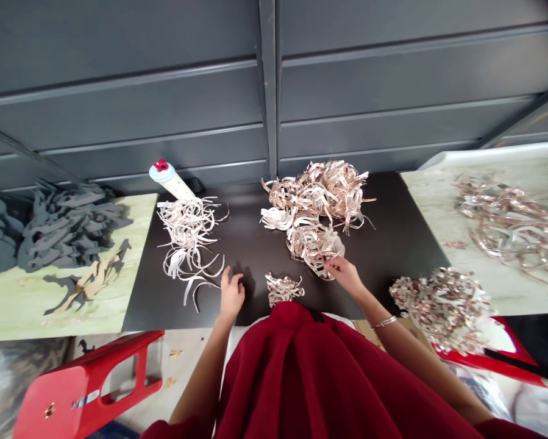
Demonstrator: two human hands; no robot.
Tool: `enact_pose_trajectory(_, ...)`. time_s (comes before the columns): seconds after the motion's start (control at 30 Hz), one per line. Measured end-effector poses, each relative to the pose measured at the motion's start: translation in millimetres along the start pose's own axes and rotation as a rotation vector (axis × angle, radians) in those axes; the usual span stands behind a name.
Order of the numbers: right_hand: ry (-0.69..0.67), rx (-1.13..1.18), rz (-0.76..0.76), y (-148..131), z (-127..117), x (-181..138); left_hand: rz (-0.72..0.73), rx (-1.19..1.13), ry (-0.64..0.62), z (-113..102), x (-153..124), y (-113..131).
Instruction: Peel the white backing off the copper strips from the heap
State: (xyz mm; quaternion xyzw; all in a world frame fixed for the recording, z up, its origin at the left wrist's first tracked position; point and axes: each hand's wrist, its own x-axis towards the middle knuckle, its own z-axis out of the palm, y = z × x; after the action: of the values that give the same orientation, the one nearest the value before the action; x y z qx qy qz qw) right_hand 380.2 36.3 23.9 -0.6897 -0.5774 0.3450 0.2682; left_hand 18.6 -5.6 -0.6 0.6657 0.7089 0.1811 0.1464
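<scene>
Head view: two bare hands at a black tabletop (173, 311), below a springy mound of curled strips of pink-metallic foil (319, 195).
The right hand (341, 274), lower centre, has its fingertips (327, 261) pressed together, pinching the edge of a curled foil clump (313, 244); the left hand (231, 294), fingers (225, 277) loosely spread, rests on the table just beside a small crinkled heap of chopped foil (283, 288). Matte white ribbons (186, 244) tangle left of centre, below a pale tube with a red cap (170, 180).
</scene>
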Motion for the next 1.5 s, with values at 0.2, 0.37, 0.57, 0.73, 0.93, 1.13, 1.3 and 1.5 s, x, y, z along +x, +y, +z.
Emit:
enact_pose_trajectory(0.2, 0.165, 0.142, 0.052, -11, -10, 7, 0.041, -0.133, -0.044, 6, 0, 33)
enact_pose_trajectory(0.37, 0.304, 0.140, 0.026, -26, -39, 11, 0.058, -0.222, -0.071, 4, 5, 54)
enact_pose_trajectory(0.57, 0.317, 0.317, 0.039, -37, -60, 18, 0.019, -0.304, -0.101, 0, 5, 66)
enact_pose_trajectory(0.73, 0.287, 0.636, 0.040, -40, -71, 23, -0.060, -0.383, -0.134, -7, 1, 70)
enact_pose_trajectory(0.93, 0.332, 0.926, -0.003, -54, -79, 23, -0.221, -0.554, -0.180, -17, 2, 79)
enact_pose_trajectory(1.13, 0.240, 1.113, 0.047, -93, -31, 24, -0.366, -0.897, -0.422, -3, 23, 135)
enact_pose_trajectory(1.3, 0.116, 1.081, 0.042, -120, 5, 14, -0.510, -1.127, -0.529, 17, 43, 174)
enact_pose_trajectory(1.5, 0.190, 1.168, 0.086, -119, -1, 39, -0.683, -1.174, -0.446, 23, 70, 154)
